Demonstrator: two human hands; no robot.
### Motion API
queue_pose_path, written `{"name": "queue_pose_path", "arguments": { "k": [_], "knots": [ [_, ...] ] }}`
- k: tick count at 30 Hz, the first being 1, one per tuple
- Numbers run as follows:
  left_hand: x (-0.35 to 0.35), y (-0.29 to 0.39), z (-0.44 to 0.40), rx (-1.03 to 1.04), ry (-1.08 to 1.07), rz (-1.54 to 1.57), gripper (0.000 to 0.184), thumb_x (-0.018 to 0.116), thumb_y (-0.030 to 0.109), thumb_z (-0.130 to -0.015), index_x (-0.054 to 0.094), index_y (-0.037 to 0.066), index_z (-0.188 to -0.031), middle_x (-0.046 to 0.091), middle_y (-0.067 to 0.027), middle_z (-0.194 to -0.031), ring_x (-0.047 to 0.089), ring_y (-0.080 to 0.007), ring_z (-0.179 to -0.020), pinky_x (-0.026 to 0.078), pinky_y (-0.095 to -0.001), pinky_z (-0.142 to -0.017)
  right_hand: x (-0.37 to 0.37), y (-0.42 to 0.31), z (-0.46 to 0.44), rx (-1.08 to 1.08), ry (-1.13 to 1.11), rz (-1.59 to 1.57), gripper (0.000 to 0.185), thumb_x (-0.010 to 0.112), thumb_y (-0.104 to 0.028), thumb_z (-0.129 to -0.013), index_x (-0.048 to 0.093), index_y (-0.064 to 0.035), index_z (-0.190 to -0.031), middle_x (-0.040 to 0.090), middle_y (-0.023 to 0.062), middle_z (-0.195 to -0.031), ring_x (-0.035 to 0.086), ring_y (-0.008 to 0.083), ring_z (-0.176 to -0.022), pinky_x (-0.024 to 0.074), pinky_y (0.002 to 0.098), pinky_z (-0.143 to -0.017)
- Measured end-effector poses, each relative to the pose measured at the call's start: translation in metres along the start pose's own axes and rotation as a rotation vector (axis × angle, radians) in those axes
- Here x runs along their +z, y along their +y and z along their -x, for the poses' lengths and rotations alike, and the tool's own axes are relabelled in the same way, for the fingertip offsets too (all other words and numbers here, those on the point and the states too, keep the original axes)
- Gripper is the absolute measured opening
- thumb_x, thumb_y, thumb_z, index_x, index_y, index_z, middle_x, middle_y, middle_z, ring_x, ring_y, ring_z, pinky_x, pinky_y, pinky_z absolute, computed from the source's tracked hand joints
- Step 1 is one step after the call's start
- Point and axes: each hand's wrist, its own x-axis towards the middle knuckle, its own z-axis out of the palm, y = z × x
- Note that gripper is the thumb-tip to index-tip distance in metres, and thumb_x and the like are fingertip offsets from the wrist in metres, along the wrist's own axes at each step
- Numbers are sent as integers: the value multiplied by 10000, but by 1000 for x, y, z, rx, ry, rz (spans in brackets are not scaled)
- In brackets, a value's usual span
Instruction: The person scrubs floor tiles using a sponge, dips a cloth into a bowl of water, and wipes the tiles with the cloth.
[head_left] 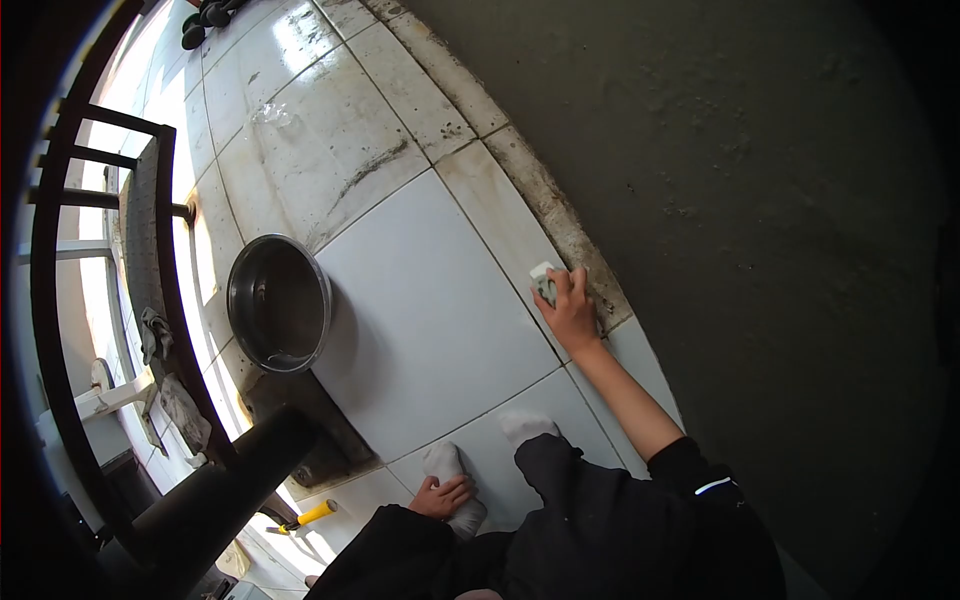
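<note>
Head view: we find the right hand [572, 318] at the low, narrow strip of tile [482, 188], with a small white and grey-green pad [541, 271] pinched between the thumb and the bent fingers. The hand is mostly closed, open only by the pad's own width. We note the pad over the lower half of the strip, apparently against its surface, just beside the rough, stained edging [535, 185]. The white end points away from the person, toward the top of the view; the grey-green part lies nearer the palm. What we see of its long axis runs roughly up and down the view, leaning slightly left at the top. Fingers cover the near end, so we cannot tell its full length.

We record the left hand [443, 497] lying over a white sock [441, 460], fingers half bent; whether they grip it or merely rest, we cannot tell. A second white sock [525, 427] stands to its right, nearer the strip.

Between the strip and a round metal basin [312, 300] lies a large white tile [425, 300]. The basin is dark inside and sits at the tile's left side. Stained tiles [310, 140] lie beyond. Past the edging we observe a dark grey surface [740, 230]. A yellow-handled tool [317, 513] lies at lower left, near a black cylinder [215, 505].
</note>
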Motion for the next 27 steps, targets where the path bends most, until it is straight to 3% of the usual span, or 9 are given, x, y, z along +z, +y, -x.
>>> {"name": "queue_pose_path", "arguments": {
  "k": [1, 4, 8, 10, 15, 18, 23, 27],
  "knots": [
    [-1, -1, -1, 5, -6, -8, 357, 543, 132, -780, 580, 188, -1131, 536, 64, -1248, 432, -83, -1224, 356, -314, -689, 12, -4, -26, -58, 45, -6, 431, 716, -265, -777, 471, -91, -1086, 442, 137, -940, 627, 320, -772, 561, 376, -576],
    [1, -2, -3, 11, -7, -27, 348, 543, 134, -781, 581, 192, -1122, 540, 63, -1237, 431, -83, -1223, 355, -316, -684, 30, -23, -102, 69, -114, 3, 472, 714, -301, -769, 442, -95, -1096, 456, 155, -966, 633, 351, -735, 564, 378, -591],
    [7, -1, -1, 10, 22, -15, 344, 543, 136, -780, 581, 194, -1118, 542, 62, -1226, 431, -81, -1224, 355, -315, -680, 14, -26, -131, 74, -285, 26, 452, 708, -307, -766, 438, -129, -1080, 464, 173, -990, 629, 375, -712, 551, 430, -627],
    [5, -2, 0, 5, 17, -27, 346, 542, 136, -780, 581, 194, -1119, 540, 62, -1230, 430, -80, -1226, 356, -316, -682, -1, -18, -99, 90, -322, 3, 428, 708, -290, -762, 445, -143, -1066, 462, 160, -980, 628, 373, -718, 539, 458, -635],
    [6, 0, 2, 6, 41, -22, 349, 539, 132, -782, 579, 182, -1125, 534, 58, -1249, 427, -83, -1233, 364, -320, -697, -43, 7, 47, 61, -230, 16, 430, 734, -245, -738, 479, -123, -1063, 441, 133, -960, 621, 330, -764, 550, 405, -597],
    [-1, 1, 1, 0, 26, 6, 353, 536, 130, -783, 576, 167, -1132, 533, 52, -1253, 424, -84, -1236, 366, -322, -706, -41, 11, 77, 66, -180, 9, 458, 749, -219, -722, 486, -101, -1077, 437, 127, -958, 617, 307, -780, 554, 389, -591],
    [0, 1, 3, 3, 15, 38, 365, 533, 138, -785, 569, 154, -1148, 528, 43, -1266, 414, -91, -1244, 364, -325, -707, 5, -16, -11, -24, -95, -30, 475, 754, -212, -721, 474, -93, -1087, 436, 140, -966, 617, 309, -779, 563, 370, -580],
    [6, -4, 1, 18, 16, 78, 362, 525, 142, -793, 569, 162, -1151, 524, 46, -1271, 416, -93, -1238, 358, -329, -693, 25, -45, -96, 107, -233, -19, 438, 729, -265, -752, 450, -96, -1045, 461, 169, -993, 627, 354, -735, 566, 364, -590]
  ]
}}
